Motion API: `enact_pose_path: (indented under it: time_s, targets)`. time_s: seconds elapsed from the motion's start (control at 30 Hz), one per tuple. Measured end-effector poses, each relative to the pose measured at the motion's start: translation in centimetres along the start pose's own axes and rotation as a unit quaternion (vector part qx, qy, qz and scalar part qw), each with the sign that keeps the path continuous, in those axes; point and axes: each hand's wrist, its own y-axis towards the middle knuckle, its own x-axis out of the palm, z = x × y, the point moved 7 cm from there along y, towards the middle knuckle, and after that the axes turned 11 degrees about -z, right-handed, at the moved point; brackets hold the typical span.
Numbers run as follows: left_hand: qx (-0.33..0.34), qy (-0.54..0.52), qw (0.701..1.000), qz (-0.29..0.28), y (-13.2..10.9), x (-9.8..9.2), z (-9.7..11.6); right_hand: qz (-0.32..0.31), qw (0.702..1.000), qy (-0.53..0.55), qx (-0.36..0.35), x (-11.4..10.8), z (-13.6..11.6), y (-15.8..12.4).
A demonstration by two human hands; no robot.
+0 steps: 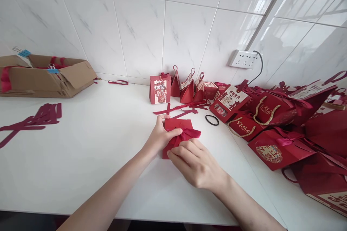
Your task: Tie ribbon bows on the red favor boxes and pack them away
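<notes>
A small red gift box [180, 123] lies on the white table in front of me, with a bright red ribbon [192, 134] gathered across it. My left hand [158, 135] grips the box along its left side, its thumb pressing on the ribbon's knot area. Over the near right part of the box, my right hand [196, 164] has its fingers curled together at the ribbon; what exactly lies between the fingertips is hidden. Just beyond the box are loose dark red ribbon strips [176, 109]. A black hair-tie-like ring [211, 120] is to their right.
Finished-looking red gift boxes [238, 101] crowd the right side, several with rope handles. One upright box [159, 90] stands near the tiled wall. At left are a cardboard box [46, 81] with blue binder clips and a ribbon pile [48, 113]. A power strip [243, 59] hangs on the wall.
</notes>
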Motion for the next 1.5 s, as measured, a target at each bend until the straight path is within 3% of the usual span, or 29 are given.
enact_pose_path:
  time_s: [0.2,0.4,0.47,0.53,0.6,0.7,0.77,0.83,1.07,1.17,1.33,1.5]
  targets:
    - [-0.01,-0.009,1.0,-0.005,-0.1,0.1,0.0,0.072,0.995,-0.002,0.063,0.2,0.1,-0.5]
    - [-0.01,0.004,1.0,0.001,-0.1,-0.1,0.0,0.057,0.996,0.033,0.058,0.5,0.3,-0.3]
    - [-0.014,0.017,1.0,0.004,0.0,-0.1,0.0,0.086,0.992,0.053,0.075,-0.8,1.7,-0.6]
    - [-0.029,0.03,0.999,0.005,0.0,-0.1,-0.1,0.109,0.976,0.089,0.166,-2.1,4.7,-1.3]
    - [-0.04,0.032,0.999,0.001,-0.1,-0.1,-0.2,0.053,0.939,0.153,0.303,-2.0,8.2,-2.3]
    - [-0.043,0.023,0.999,-0.007,-0.2,0.0,-0.3,-0.129,0.854,0.278,0.421,0.6,10.9,-3.8]
    - [-0.041,0.023,0.999,-0.004,-0.3,-0.1,-0.3,-0.207,0.809,0.348,0.425,2.1,10.9,-4.3]
    - [-0.031,0.019,0.999,-0.005,-0.2,-0.1,-0.3,-0.222,0.782,0.408,0.416,3.0,10.6,-4.3]
    - [0.13,0.076,0.988,0.02,-0.6,0.2,1.4,-0.097,0.677,0.618,0.387,4.9,11.0,-4.4]
    - [0.167,0.104,0.98,0.023,-0.7,0.1,1.7,-0.086,0.671,0.638,0.369,5.5,11.6,-4.7]
    - [0.194,0.09,0.977,-0.018,0.0,-0.4,1.7,-0.111,0.682,0.632,0.35,6.0,11.7,-4.8]
    - [0.146,0.049,0.988,0.013,0.8,-1.6,0.8,-0.104,0.681,0.637,0.345,6.1,11.8,-4.9]
